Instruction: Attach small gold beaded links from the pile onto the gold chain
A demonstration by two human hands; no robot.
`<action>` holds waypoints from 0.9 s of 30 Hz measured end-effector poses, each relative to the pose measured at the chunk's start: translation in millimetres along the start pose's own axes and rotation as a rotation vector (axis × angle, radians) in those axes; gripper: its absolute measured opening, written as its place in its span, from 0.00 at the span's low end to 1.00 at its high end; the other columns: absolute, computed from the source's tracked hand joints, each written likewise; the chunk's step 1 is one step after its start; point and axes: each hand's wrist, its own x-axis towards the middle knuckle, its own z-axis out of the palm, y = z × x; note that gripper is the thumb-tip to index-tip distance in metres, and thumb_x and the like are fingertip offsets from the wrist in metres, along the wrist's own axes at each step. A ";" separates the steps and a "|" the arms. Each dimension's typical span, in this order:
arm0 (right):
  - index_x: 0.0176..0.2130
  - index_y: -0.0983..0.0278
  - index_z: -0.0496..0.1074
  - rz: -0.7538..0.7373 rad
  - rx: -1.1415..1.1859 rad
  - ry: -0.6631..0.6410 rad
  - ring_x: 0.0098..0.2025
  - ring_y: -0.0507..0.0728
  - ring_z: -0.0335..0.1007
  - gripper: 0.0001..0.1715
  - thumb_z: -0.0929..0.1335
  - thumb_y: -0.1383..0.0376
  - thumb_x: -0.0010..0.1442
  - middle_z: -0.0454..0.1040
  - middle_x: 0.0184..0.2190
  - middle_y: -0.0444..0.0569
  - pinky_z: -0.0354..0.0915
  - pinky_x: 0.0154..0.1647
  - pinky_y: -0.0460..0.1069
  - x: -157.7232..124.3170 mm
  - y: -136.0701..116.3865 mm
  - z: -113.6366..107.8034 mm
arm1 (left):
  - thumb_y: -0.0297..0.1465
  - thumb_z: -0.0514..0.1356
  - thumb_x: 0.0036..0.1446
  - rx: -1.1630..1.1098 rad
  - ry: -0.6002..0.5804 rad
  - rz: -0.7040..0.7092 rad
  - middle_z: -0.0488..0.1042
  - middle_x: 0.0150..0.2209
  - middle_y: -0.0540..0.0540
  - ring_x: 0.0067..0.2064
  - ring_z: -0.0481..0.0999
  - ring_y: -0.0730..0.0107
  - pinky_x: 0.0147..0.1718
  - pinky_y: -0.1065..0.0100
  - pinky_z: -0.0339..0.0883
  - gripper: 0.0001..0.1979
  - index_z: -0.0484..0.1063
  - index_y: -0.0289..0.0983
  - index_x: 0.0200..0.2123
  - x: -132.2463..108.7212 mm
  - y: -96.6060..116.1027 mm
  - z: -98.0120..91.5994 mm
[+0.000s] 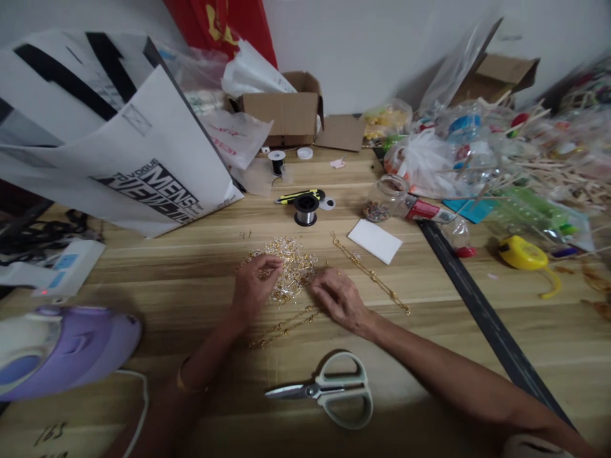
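Observation:
A heap of small gold and clear beads or findings [292, 264] lies on the wooden table [191, 286]. My left hand [252, 287] rests at the heap's left edge, fingertips pinched together on pieces too small to name. My right hand [338, 296] lies just right of the heap, fingers curled down onto the table by the pieces. A gold chain [370, 275] runs diagonally to the right of my right hand. Another chain [281, 327] lies below the hands.
Scissors [329, 389] lie near the front edge. A wire spool [306, 209], a yellow utility knife [298, 195], a bead jar [384, 198], a white card [375, 241], a tape measure [522, 253] and a dark strip [482, 305] surround the work. Printed bag [133, 146] at left, purple iron [57, 350] front left, cardboard box [281, 111] behind.

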 end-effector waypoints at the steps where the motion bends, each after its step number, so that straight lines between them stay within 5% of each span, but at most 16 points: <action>1: 0.34 0.63 0.65 0.002 0.002 0.003 0.34 0.55 0.63 0.07 0.60 0.66 0.63 0.70 0.30 0.49 0.58 0.38 0.50 -0.3 0.3 0.2 | 0.27 0.59 0.52 0.038 -0.006 0.012 0.77 0.32 0.47 0.34 0.75 0.69 0.37 0.67 0.68 0.04 0.73 0.36 0.33 2.6 -1.8 -1.5; 7: 0.34 0.63 0.64 0.010 0.002 0.010 0.34 0.54 0.63 0.07 0.60 0.66 0.63 0.69 0.30 0.48 0.58 0.37 0.50 -0.6 -0.6 -0.2 | 0.25 0.58 0.52 0.342 -0.159 0.196 0.74 0.34 0.46 0.40 0.70 0.63 0.43 0.61 0.63 0.06 0.74 0.37 0.32 10.8 -13.8 -1.3; 15: 0.34 0.63 0.64 0.037 0.019 0.001 0.33 0.54 0.62 0.07 0.60 0.65 0.63 0.69 0.29 0.48 0.58 0.36 0.50 0.3 -0.4 1.1 | 0.27 0.56 0.57 0.480 -0.282 0.339 0.70 0.34 0.45 0.40 0.64 0.63 0.42 0.61 0.61 0.06 0.74 0.37 0.34 13.8 -9.2 9.9; 27: 0.33 0.64 0.64 0.050 0.032 -0.004 0.32 0.54 0.61 0.07 0.60 0.66 0.63 0.68 0.28 0.47 0.58 0.36 0.50 1.3 0.3 0.7 | 0.23 0.56 0.55 0.392 -0.319 0.322 0.72 0.29 0.47 0.37 0.65 0.64 0.40 0.63 0.61 0.06 0.70 0.36 0.28 18.0 -13.9 6.8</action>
